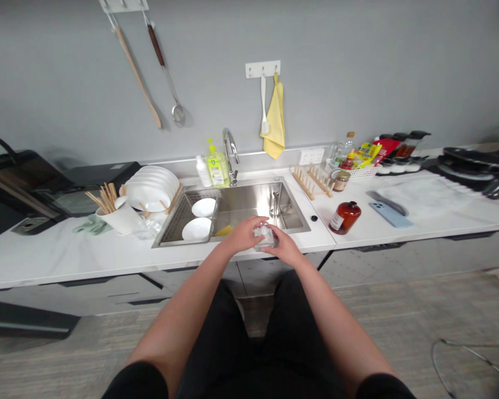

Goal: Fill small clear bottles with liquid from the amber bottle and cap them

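Observation:
Both hands are together over the front edge of the sink (pixel 249 195), gripping a small clear glass container (pixel 265 237). My left hand (pixel 246 233) wraps its left side, and my right hand (pixel 286 246) closes on its right side with fingers near the top. Whether anything is inside the container cannot be made out. A small black cap (pixel 314 218) lies on the counter right of the sink. Farther right stands an amber bottle (pixel 345 217) with a white label.
White bowls (pixel 197 229) sit in a drainer basket at the sink's left. Behind are the faucet (pixel 230 155) and a green soap bottle (pixel 217 168). A plate rack (pixel 152 188) and chopstick holder (pixel 122 217) stand left; a wooden rack (pixel 314 180) and blue phone (pixel 391 214) lie right.

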`<action>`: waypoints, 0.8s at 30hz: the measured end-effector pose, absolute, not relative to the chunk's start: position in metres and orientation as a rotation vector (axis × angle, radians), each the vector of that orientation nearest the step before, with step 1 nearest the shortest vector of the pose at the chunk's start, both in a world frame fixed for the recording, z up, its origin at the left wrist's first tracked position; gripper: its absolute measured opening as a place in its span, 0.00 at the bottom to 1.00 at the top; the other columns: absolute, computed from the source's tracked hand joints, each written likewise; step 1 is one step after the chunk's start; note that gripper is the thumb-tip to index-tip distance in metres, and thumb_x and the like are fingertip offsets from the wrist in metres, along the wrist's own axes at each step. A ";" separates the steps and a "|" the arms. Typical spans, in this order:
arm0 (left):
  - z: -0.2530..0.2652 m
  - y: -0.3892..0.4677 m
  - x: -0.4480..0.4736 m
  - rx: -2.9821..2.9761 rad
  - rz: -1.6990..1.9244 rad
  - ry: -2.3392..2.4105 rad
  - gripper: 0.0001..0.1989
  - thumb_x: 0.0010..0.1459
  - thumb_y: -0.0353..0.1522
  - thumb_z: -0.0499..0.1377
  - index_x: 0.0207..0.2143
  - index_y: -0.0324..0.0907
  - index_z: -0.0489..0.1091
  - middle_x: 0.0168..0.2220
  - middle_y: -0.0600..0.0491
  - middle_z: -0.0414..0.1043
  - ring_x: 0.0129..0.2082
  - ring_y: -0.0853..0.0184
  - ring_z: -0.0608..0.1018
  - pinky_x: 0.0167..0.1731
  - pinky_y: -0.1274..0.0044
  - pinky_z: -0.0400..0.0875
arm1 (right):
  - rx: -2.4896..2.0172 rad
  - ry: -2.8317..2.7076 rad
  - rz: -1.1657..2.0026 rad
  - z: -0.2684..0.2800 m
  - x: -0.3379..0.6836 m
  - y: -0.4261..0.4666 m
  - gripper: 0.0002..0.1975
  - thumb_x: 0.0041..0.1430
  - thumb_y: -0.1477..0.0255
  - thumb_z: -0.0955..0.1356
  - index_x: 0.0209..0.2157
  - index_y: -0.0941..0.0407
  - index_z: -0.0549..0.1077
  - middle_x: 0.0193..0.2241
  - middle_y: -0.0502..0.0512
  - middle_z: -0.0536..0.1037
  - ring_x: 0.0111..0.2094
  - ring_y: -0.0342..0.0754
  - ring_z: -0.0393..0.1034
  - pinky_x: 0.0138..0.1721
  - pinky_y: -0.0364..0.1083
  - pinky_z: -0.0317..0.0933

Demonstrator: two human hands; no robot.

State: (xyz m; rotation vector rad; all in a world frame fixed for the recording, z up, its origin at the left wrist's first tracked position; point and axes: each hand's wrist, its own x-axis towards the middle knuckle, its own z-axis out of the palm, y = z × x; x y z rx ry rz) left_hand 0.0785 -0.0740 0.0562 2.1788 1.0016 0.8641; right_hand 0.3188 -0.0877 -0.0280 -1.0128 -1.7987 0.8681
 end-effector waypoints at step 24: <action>0.022 -0.074 0.092 1.894 1.100 1.058 0.33 0.60 0.30 0.74 0.68 0.47 0.78 0.50 0.49 0.87 0.52 0.57 0.88 0.64 0.61 0.79 | -1.036 -1.847 0.808 -0.027 0.319 -0.089 0.48 0.53 0.56 0.87 0.73 0.46 0.73 0.72 0.60 0.78 0.71 0.68 0.75 0.73 0.65 0.68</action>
